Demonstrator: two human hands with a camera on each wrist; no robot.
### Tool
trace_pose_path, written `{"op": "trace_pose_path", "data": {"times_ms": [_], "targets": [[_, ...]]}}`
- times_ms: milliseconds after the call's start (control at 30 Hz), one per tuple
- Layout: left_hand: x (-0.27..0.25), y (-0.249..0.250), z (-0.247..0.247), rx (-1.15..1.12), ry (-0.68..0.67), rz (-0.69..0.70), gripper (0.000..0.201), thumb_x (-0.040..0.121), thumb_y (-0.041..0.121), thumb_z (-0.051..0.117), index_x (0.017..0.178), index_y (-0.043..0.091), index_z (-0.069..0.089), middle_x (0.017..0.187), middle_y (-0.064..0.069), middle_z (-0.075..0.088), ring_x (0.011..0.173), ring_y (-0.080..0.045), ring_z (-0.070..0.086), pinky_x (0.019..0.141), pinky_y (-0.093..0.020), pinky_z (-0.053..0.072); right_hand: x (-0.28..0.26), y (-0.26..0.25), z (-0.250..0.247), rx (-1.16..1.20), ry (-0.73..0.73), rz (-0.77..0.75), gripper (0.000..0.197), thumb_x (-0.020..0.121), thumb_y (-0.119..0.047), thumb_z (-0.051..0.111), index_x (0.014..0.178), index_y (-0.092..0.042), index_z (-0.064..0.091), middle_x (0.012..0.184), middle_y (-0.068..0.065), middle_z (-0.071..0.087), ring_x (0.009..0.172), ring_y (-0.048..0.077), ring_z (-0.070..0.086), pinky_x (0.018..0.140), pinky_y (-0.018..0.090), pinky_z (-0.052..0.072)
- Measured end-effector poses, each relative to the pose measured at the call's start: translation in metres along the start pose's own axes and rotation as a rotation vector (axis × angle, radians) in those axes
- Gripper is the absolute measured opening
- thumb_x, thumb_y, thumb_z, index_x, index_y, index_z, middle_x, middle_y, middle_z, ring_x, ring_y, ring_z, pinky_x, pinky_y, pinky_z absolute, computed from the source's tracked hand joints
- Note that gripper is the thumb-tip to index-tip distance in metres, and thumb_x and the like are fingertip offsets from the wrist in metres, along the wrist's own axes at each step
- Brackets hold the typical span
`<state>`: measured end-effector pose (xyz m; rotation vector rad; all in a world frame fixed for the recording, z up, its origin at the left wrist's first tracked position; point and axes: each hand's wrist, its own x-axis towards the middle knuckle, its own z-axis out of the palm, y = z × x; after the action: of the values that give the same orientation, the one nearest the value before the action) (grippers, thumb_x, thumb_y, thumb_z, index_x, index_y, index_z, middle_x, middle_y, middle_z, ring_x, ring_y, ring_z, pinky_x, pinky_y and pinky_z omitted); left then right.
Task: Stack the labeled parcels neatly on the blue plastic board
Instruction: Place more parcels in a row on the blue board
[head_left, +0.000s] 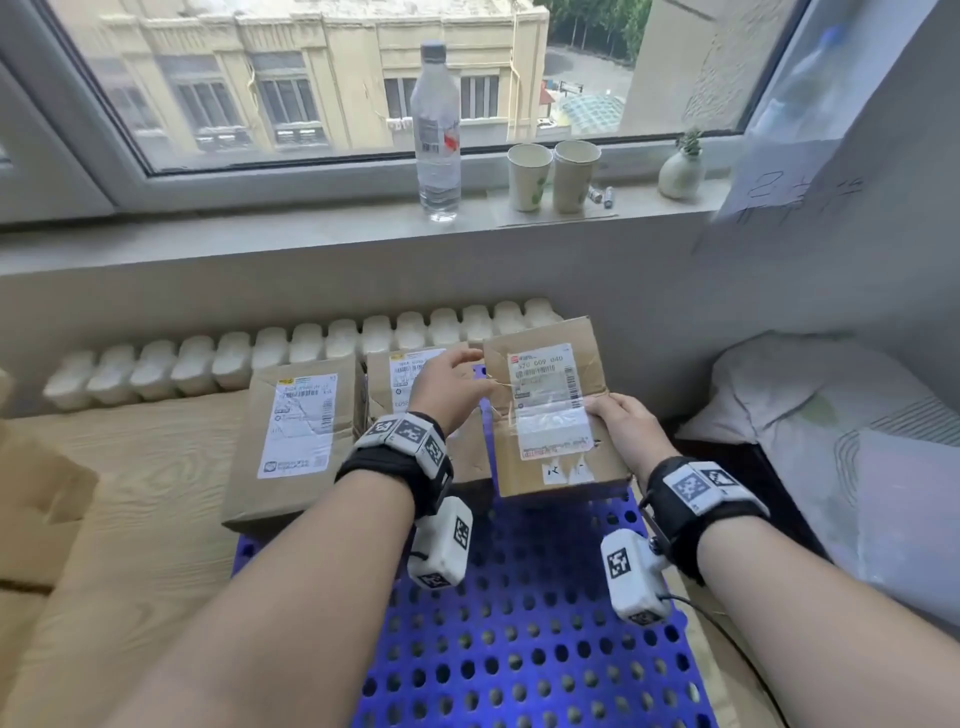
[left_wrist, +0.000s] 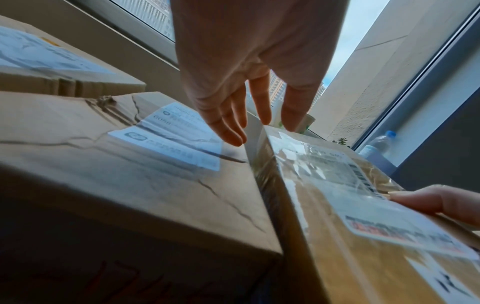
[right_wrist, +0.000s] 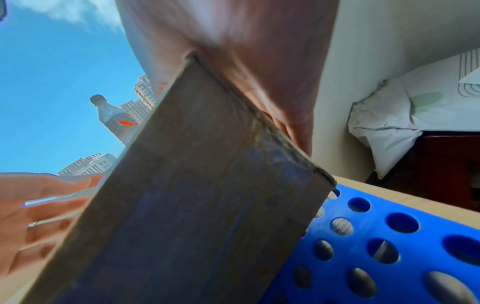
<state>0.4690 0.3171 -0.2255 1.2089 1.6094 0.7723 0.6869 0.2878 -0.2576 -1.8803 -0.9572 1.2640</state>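
Observation:
The blue plastic board (head_left: 519, 623) with round holes lies in front of me. Two labeled brown parcels rest at its far left: the left parcel (head_left: 296, 431) and the middle parcel (head_left: 400, 374). My right hand (head_left: 623, 421) grips a third labeled parcel (head_left: 550, 415) by its right side, thumb on the label, fingers beneath. It hangs tilted above the board's far right; its underside (right_wrist: 194, 205) shows over the board (right_wrist: 389, 246). My left hand (head_left: 452, 384) is open, its straight fingers (left_wrist: 233, 127) at the held parcel's (left_wrist: 350, 195) left edge, over the middle parcel (left_wrist: 130, 164).
A white radiator (head_left: 311, 348) runs behind the parcels under the windowsill. On the sill stand a water bottle (head_left: 436, 135), two paper cups (head_left: 550, 176) and a small plant vase (head_left: 680, 171). A pillow and bedding (head_left: 810, 415) lie at the right. Wood-patterned sheets (head_left: 130, 467) lie at the left.

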Motion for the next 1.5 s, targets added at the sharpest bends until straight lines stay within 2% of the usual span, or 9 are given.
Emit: {"op": "trace_pose_path", "data": {"times_ms": [133, 300, 433, 600, 900, 1033, 1233, 1367, 1500], "targets": [[0.015, -0.005, 0.002, 0.053, -0.010, -0.027, 0.055, 0.073, 0.012, 0.076, 0.123, 0.029, 0.062, 0.093, -0.008, 0.074, 0.095, -0.033, 0.071, 0.082, -0.047, 0.059, 0.021, 0.001, 0.005, -0.008, -0.031, 0.039, 0.042, 0.085, -0.038, 0.063, 0.122, -0.018, 0.061, 0.110, 0.001, 0.066, 0.094, 0.018, 0.065, 0.081, 0.033, 0.052], [0.031, -0.009, 0.001, 0.171, -0.010, 0.018, 0.068, 0.069, 0.015, 0.084, 0.131, 0.027, 0.059, 0.152, 0.003, 0.041, 0.124, -0.021, 0.056, 0.099, -0.042, 0.051, 0.040, -0.003, 0.013, -0.052, -0.118, 0.100, 0.036, 0.073, -0.051, 0.062, 0.095, -0.024, 0.069, 0.110, 0.005, 0.070, 0.098, 0.027, 0.068, 0.096, 0.046, 0.052], [0.036, -0.012, 0.003, 0.312, -0.013, 0.054, 0.073, 0.067, 0.017, 0.085, 0.133, 0.030, 0.057, 0.160, 0.009, 0.024, 0.140, -0.015, 0.037, 0.109, -0.038, 0.042, 0.052, -0.002, 0.022, -0.145, -0.202, 0.072, 0.030, 0.079, -0.052, 0.050, 0.084, -0.037, 0.075, 0.120, 0.005, 0.066, 0.111, 0.028, 0.061, 0.104, 0.046, 0.045], [0.041, -0.013, 0.007, 0.316, 0.002, 0.047, 0.085, 0.065, 0.013, 0.088, 0.140, 0.026, 0.051, 0.161, 0.010, 0.022, 0.145, -0.012, 0.028, 0.110, -0.028, 0.030, 0.048, -0.009, 0.025, -0.201, -0.137, 0.068, 0.023, 0.092, -0.030, 0.048, 0.103, -0.018, 0.064, 0.111, 0.006, 0.063, 0.104, 0.027, 0.060, 0.095, 0.039, 0.047], [0.040, -0.007, 0.008, 0.429, -0.038, 0.058, 0.088, 0.069, 0.016, 0.085, 0.145, 0.028, 0.045, 0.162, 0.009, 0.016, 0.145, -0.015, 0.027, 0.110, -0.033, 0.034, 0.048, -0.009, 0.027, -0.297, -0.118, 0.080, 0.031, 0.093, -0.032, 0.045, 0.115, -0.014, 0.058, 0.109, 0.006, 0.061, 0.098, 0.024, 0.057, 0.080, 0.032, 0.040], [0.038, -0.004, 0.009, 0.481, -0.053, 0.058, 0.085, 0.072, 0.016, 0.083, 0.146, 0.028, 0.042, 0.163, 0.007, 0.013, 0.145, -0.015, 0.027, 0.107, -0.031, 0.035, 0.045, -0.014, 0.031, -0.380, -0.098, 0.076, 0.045, 0.089, -0.038, 0.042, 0.127, -0.017, 0.052, 0.116, 0.005, 0.062, 0.100, 0.026, 0.058, 0.085, 0.035, 0.044], [0.032, 0.006, 0.009, 0.628, -0.076, 0.071, 0.069, 0.082, 0.017, 0.071, 0.145, 0.025, 0.042, 0.163, 0.003, 0.013, 0.142, -0.016, 0.034, 0.094, -0.027, 0.039, 0.031, -0.025, 0.041, -0.659, 0.007, -0.112, 0.060, 0.091, -0.026, 0.047, 0.147, -0.018, 0.025, 0.121, 0.009, 0.058, 0.096, 0.029, 0.055, 0.079, 0.037, 0.043], [0.020, 0.005, 0.007, 0.679, -0.066, 0.094, 0.067, 0.086, 0.022, 0.068, 0.146, 0.020, 0.039, 0.153, 0.000, 0.035, 0.134, -0.018, 0.043, 0.105, -0.035, 0.041, 0.020, -0.033, 0.045, -0.944, 0.068, -0.342, 0.060, 0.088, -0.027, 0.052, 0.143, -0.015, 0.032, 0.140, 0.009, 0.042, 0.128, 0.028, 0.041, 0.101, 0.043, 0.038], [0.002, 0.000, -0.003, 0.731, -0.023, 0.090, 0.051, 0.091, 0.018, 0.057, 0.140, 0.017, 0.042, 0.140, -0.004, 0.049, 0.125, -0.023, 0.050, 0.101, -0.037, 0.045, 0.009, -0.041, 0.052, -1.212, 0.028, -0.535, 0.040, 0.089, -0.031, 0.046, 0.127, -0.018, 0.049, 0.131, 0.006, 0.048, 0.126, 0.025, 0.039, 0.105, 0.044, 0.035]]}}
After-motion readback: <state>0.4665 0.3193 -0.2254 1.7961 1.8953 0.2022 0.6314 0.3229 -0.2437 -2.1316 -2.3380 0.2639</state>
